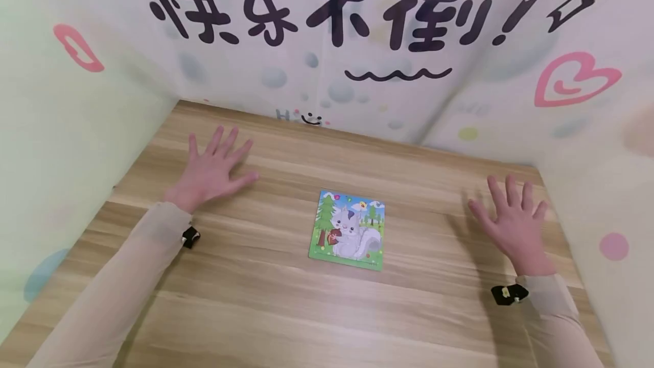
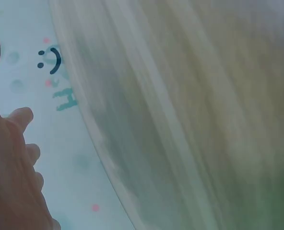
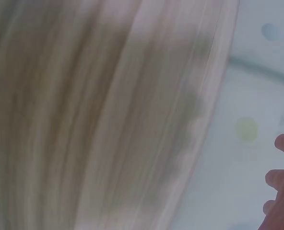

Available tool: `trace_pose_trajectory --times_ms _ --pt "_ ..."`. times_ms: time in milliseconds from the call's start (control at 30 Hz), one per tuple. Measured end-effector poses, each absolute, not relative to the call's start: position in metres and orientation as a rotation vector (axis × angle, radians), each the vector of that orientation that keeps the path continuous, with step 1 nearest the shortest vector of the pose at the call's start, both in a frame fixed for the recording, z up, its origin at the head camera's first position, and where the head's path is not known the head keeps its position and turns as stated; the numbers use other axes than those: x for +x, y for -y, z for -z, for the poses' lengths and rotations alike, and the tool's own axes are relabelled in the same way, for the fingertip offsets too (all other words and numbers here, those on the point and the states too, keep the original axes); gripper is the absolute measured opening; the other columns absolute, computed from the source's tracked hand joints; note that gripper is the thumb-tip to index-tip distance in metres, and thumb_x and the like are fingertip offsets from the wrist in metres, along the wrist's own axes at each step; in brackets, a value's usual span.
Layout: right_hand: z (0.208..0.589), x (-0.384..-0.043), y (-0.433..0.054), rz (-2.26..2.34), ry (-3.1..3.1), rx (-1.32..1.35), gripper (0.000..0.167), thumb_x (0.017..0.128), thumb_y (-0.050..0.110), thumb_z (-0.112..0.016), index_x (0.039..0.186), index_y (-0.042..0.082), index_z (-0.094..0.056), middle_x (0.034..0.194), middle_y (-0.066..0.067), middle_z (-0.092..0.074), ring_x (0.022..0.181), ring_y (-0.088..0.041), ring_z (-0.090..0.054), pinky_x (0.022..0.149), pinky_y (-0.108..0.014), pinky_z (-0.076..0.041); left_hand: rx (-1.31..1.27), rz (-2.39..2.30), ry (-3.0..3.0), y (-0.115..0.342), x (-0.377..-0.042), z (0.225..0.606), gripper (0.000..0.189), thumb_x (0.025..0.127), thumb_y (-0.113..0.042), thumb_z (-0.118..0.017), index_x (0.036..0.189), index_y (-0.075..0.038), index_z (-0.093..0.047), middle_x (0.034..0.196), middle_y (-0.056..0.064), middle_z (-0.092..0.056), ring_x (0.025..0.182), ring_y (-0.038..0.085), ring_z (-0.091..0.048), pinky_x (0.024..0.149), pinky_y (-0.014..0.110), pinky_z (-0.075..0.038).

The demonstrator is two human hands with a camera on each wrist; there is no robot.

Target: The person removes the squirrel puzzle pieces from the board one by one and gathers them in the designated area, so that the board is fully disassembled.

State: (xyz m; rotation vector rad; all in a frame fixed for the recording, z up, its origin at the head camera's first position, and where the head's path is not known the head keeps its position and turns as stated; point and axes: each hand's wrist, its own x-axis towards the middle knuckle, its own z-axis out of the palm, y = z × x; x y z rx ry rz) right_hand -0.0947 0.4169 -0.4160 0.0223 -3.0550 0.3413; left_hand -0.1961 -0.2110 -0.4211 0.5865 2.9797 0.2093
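A square picture puzzle board (image 1: 347,230) lies flat on the wooden table (image 1: 286,317), printed with a grey squirrel, green trees and a blue sky. To its left, my left hand (image 1: 209,172) is spread with straight fingers and holds nothing. On the other side, toward the table's right edge, my right hand (image 1: 513,226) is likewise spread and empty, its shadow falling on the wood. Both hands are apart from the board. Part of the left hand (image 2: 12,172) shows at the left of its wrist view, and fingers (image 3: 278,179) of the right hand at the right of its own.
A white printed backdrop (image 1: 327,72) with large dark characters rises behind the table's far edge and along both sides. Each wrist wears a dark band, the left band (image 1: 191,237) and the right band (image 1: 509,294), over beige sleeves.
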Motion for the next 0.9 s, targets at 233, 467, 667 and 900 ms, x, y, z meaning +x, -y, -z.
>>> trace_pose_trajectory --times_ms 233,467,667,900 --pt "0.416 -0.091 -0.403 -0.326 3.042 0.09 0.08 0.106 0.061 -0.041 0.169 0.018 -0.015 0.171 -0.028 -0.007 0.154 -0.054 0.013 0.109 -0.085 0.009 0.624 -0.191 -2.961 0.204 -0.186 0.418 0.094 0.098 -0.08 -0.033 0.169 -0.023 -0.011 0.175 0.015 0.003 0.159 0.038 0.015 0.111 0.075 0.022" --pt "0.423 -0.085 -0.383 -0.369 3.009 0.173 0.081 0.105 0.059 -0.046 0.169 0.021 -0.014 0.172 -0.026 -0.008 0.156 -0.051 0.008 0.112 -0.083 0.006 0.64 -0.187 -2.901 0.195 -0.168 0.42 0.094 0.098 -0.08 -0.035 0.169 -0.022 -0.013 0.175 0.015 0.002 0.159 0.038 0.015 0.11 0.073 0.025" --pt "0.42 -0.084 -0.364 -0.382 2.967 0.229 0.084 0.103 0.058 -0.052 0.169 0.021 -0.016 0.172 -0.025 -0.009 0.157 -0.05 0.004 0.113 -0.082 0.003 0.724 -0.166 -2.937 0.183 -0.16 0.418 0.095 0.096 -0.081 -0.039 0.169 -0.025 -0.015 0.175 0.015 -0.005 0.16 0.037 0.008 0.115 0.076 0.016" --pt "0.41 -0.084 -0.346 -0.402 2.952 0.288 0.088 0.102 0.059 -0.055 0.169 0.019 -0.015 0.172 -0.026 -0.009 0.157 -0.052 0.0 0.114 -0.082 -0.001 0.777 -0.165 -2.913 0.166 -0.153 0.421 0.098 0.094 -0.085 -0.036 0.169 -0.026 -0.013 0.175 0.012 0.001 0.16 0.036 0.01 0.115 0.073 0.018"
